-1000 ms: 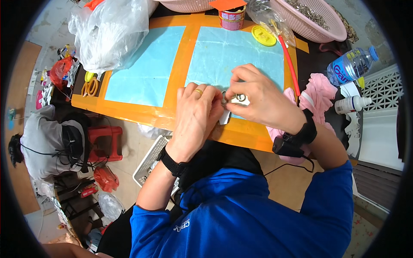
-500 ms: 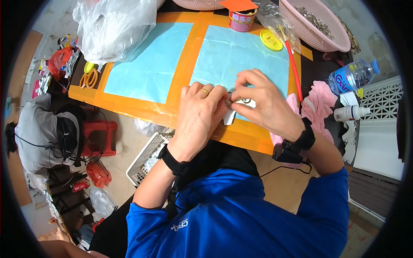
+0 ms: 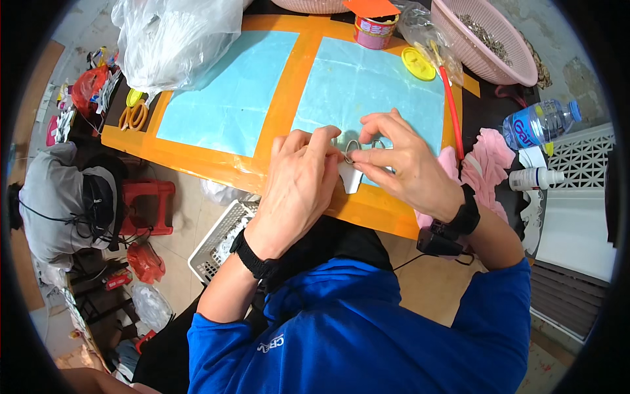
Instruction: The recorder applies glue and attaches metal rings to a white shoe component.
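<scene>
The left hand [image 3: 298,174] is bending palm-down, its fingertips partly hidden, so I cannot tell its grip. The right hand [image 3: 410,167] is angling in, thumb and forefinger narrowly pinching a small silvery metal ring [image 3: 353,146] between both hands. An orange-bordered, pale-blue-sheeted table [image 3: 367,79] is lying beneath; a red plastic stool [image 3: 149,205] is standing leftward.

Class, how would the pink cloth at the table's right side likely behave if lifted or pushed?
The pink cloth is probably floppy when lifted: it lies in loose, crumpled folds. Pushed, it would likely bunch rather than roll, since its heap has no firm round shape.
</scene>
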The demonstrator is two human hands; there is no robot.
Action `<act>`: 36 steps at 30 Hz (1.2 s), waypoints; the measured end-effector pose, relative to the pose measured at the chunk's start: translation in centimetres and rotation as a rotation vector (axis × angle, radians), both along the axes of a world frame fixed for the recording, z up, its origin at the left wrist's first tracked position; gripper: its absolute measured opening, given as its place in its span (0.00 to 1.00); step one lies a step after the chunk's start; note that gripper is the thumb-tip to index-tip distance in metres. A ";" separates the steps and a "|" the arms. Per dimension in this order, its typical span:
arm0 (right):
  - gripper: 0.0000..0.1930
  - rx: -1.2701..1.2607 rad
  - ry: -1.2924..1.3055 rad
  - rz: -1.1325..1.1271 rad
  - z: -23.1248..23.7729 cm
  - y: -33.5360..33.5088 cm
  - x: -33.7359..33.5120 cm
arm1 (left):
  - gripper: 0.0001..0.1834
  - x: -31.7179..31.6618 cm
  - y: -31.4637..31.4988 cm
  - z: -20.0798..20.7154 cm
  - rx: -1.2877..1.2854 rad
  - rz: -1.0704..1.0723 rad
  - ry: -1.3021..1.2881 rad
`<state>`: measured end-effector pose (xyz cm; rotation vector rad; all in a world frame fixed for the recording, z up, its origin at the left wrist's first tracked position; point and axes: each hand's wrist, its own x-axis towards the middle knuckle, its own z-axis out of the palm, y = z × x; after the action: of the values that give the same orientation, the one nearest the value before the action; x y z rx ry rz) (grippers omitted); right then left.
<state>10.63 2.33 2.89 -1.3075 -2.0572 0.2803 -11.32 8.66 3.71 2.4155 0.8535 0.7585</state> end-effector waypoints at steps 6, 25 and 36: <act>0.07 -0.035 -0.074 0.013 0.3 -0.2 0.0 | 0.18 -0.9 -0.9 -0.2 0.191 -0.022 0.068; 0.15 -0.067 -0.205 0.021 0.3 -1.2 -0.3 | 0.17 -1.5 -0.2 -1.7 0.335 0.086 -0.110; 0.10 -0.033 -0.178 0.009 0.2 -1.2 -0.3 | 0.13 -0.6 3.0 0.2 0.475 -0.213 0.157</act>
<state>10.30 1.13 3.08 -1.3866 -2.2147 0.2088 -11.88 11.65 3.95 2.9591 0.4951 0.7619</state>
